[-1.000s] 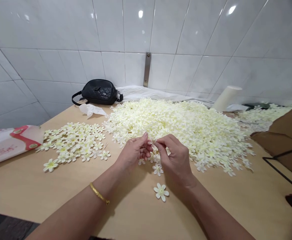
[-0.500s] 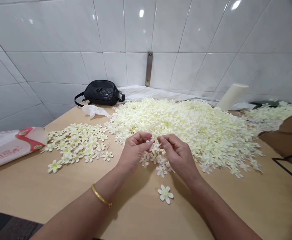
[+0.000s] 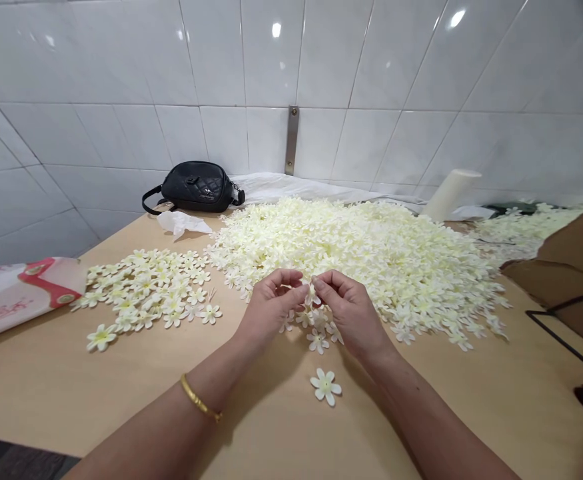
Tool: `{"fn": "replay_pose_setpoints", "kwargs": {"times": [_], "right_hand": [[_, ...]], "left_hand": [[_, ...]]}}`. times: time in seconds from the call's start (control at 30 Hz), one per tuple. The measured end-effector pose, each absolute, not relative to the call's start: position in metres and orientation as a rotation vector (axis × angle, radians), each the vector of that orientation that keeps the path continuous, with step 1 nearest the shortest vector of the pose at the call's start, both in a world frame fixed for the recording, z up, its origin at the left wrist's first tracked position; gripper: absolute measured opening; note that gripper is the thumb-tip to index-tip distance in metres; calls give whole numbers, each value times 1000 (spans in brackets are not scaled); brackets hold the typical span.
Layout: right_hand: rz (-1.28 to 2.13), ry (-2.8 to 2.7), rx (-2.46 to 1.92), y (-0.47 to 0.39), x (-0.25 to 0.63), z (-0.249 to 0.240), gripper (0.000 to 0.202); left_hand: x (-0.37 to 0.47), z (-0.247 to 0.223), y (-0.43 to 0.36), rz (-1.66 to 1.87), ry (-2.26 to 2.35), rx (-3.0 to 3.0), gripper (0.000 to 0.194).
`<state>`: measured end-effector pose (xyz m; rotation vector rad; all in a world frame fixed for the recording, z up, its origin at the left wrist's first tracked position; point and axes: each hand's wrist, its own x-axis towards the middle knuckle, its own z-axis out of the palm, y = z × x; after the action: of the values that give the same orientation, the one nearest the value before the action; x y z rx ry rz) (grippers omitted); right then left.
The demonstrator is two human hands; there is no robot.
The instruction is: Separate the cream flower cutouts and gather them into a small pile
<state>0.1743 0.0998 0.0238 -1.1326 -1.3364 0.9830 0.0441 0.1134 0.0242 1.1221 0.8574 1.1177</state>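
My left hand (image 3: 276, 307) and my right hand (image 3: 348, 307) meet over the table, fingertips almost touching. Between them is a small white artificial flower (image 3: 312, 295), with the thumb and forefinger of each hand pinched at it; the fingers hide part of it. Just beneath and behind my hands, a few loose flowers (image 3: 318, 341) spill from a large heap of cream-white artificial flowers (image 3: 371, 247). One single flower (image 3: 326, 387) lies face up, closer to me, between my forearms. To the left, a smaller spread of yellow-centred flowers (image 3: 146, 287) lies on the wood.
A black quilted bag (image 3: 196, 187) and crumpled white tissue (image 3: 184, 224) sit at the back left. A red-and-white plastic bag (image 3: 26, 297) lies at the left edge. Behind the heap leans a white roll (image 3: 450, 195). Brown cardboard (image 3: 566, 267) stands on the right, before a tiled wall.
My hands stay together, and the small flower between the fingertips now shows more clearly. The whole scene has shifted slightly left in view. The single flower on the table has not moved.
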Motion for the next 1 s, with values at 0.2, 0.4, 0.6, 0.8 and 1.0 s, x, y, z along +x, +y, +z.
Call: {"fn": "replay_pose_setpoints", "kwargs": {"times": [0.2, 0.4, 0.6, 0.8, 1.0], "right_hand": [[1127, -1198, -1072, 101, 174, 26, 27], [1300, -979, -1030, 105, 178, 23, 35], [1205, -1142, -1037, 104, 176, 21, 30], [843, -1213, -1165, 112, 183, 18, 33], [484, -1321, -1264, 111, 190, 19, 30]], "left_hand": [[43, 21, 117, 1012, 818, 1097, 16], [43, 20, 118, 1107, 935, 1249, 16], [43, 19, 120, 1082, 964, 1334, 16], [47, 24, 114, 1098, 1089, 1351, 25], [55, 44, 121, 1191, 1162, 1511, 23]]}}
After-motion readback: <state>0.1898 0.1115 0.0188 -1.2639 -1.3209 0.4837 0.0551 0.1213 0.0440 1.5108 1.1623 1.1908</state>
